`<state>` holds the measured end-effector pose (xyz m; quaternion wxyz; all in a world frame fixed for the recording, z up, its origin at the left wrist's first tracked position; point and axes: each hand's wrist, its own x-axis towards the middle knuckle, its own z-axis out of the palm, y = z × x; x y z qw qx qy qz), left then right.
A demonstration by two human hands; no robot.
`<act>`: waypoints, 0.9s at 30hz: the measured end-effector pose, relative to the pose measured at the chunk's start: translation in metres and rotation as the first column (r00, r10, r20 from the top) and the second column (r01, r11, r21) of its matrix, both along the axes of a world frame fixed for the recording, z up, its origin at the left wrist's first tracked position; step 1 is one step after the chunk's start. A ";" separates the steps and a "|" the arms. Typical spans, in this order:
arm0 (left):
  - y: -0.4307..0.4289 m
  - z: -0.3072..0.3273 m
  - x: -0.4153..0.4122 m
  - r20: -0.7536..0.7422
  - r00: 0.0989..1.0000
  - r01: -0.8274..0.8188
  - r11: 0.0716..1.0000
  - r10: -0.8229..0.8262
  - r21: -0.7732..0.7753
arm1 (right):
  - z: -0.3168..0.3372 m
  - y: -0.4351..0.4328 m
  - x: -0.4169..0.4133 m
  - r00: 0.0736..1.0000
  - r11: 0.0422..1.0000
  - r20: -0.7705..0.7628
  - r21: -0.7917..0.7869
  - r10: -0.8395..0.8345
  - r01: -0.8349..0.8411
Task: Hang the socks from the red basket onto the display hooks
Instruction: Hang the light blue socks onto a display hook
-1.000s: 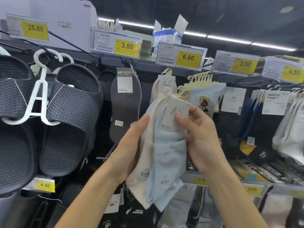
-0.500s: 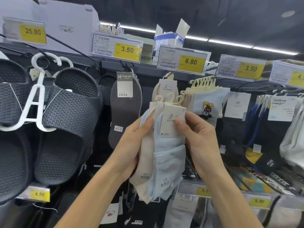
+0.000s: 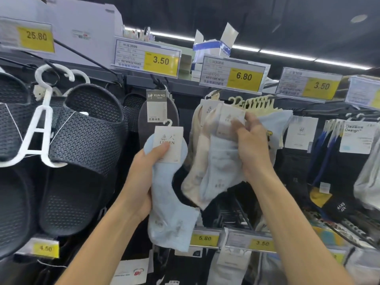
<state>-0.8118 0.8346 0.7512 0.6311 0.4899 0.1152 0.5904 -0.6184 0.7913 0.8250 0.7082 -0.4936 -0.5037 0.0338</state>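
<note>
My left hand (image 3: pixel 144 179) grips one pale blue sock pair (image 3: pixel 170 202) by its white card label, small plastic hook on top, held in front of the grey socks. My right hand (image 3: pixel 250 149) holds a bundle of cream and pale blue socks (image 3: pixel 213 167) up by their labels, their cream plastic hooks close to the display hook (image 3: pixel 216 93) under the 6.80 tag. Whether those hooks sit on the peg is blurred. A cream pair (image 3: pixel 197 124) hangs there behind the bundle. The red basket is out of view.
Black slippers on white hangers (image 3: pixel 82 140) fill the left. Grey KUN'AO socks (image 3: pixel 158 114) hang under a 3.50 tag. A row of cream hangers with pale blue socks (image 3: pixel 275 120) and dark socks (image 3: pixel 333 161) hang to the right. Price rails run along the bottom.
The bundle held by both hands has split: my left hand took one blue pair away to the left, while my right hand lifted the other pairs up toward the hook.
</note>
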 end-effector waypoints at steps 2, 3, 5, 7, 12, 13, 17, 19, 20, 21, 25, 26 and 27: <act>0.002 -0.002 -0.002 -0.030 0.999 -0.012 1.000 0.012 -0.005 | 0.009 0.014 0.003 0.996 0.998 0.078 -0.053 -0.036 0.040; 0.003 -0.003 -0.003 -0.048 0.999 -0.011 1.000 0.010 -0.006 | 0.011 0.020 0.005 0.994 0.997 0.107 -0.066 -0.031 0.039; 0.004 -0.007 -0.005 -0.061 0.998 0.009 1.000 -0.009 0.002 | 0.016 0.031 0.005 0.986 0.996 0.163 -0.069 -0.047 0.059; 0.004 -0.009 -0.006 -0.063 0.998 0.024 1.000 -0.023 0.012 | 0.021 0.041 0.003 0.982 0.996 0.176 -0.047 -0.065 0.074; 0.006 -0.010 -0.003 -0.109 0.994 0.034 0.997 -0.026 0.075 | 0.019 0.058 0.003 0.966 0.992 0.244 -0.070 -0.082 0.101; 0.006 -0.010 -0.001 -0.119 0.992 0.047 0.993 -0.035 0.106 | 0.018 0.058 0.006 0.964 0.990 0.255 -0.089 -0.080 0.106; 0.005 -0.007 0.005 -0.170 0.985 0.046 0.976 -0.009 0.215 | 0.009 0.043 0.003 0.955 0.979 0.281 -0.149 -0.094 0.140; 0.006 -0.006 0.009 -0.172 0.985 0.035 0.966 0.010 0.258 | -0.005 0.024 -0.009 0.928 0.981 0.336 -0.048 -0.160 0.187; 0.005 -0.005 0.011 -0.165 0.986 0.036 0.959 0.011 0.280 | -0.012 0.013 -0.017 0.907 0.982 0.379 0.033 -0.185 0.186; 0.005 -0.004 0.013 -0.155 0.988 0.041 0.952 0.007 0.303 | -0.020 0.002 -0.024 0.895 0.985 0.414 0.093 -0.168 0.142; 0.000 0.003 0.022 -0.144 0.989 0.094 0.919 -0.041 0.383 | -0.031 -0.026 -0.039 0.917 0.982 0.353 -0.025 0.186 -0.189; -0.001 0.005 0.025 -0.150 0.988 0.100 0.911 -0.043 0.400 | -0.029 -0.028 -0.039 0.913 0.981 0.359 -0.039 0.193 -0.192; -0.002 0.006 0.028 -0.153 0.987 0.099 0.905 -0.038 0.413 | -0.027 -0.028 -0.038 0.911 0.983 0.373 -0.037 0.179 -0.178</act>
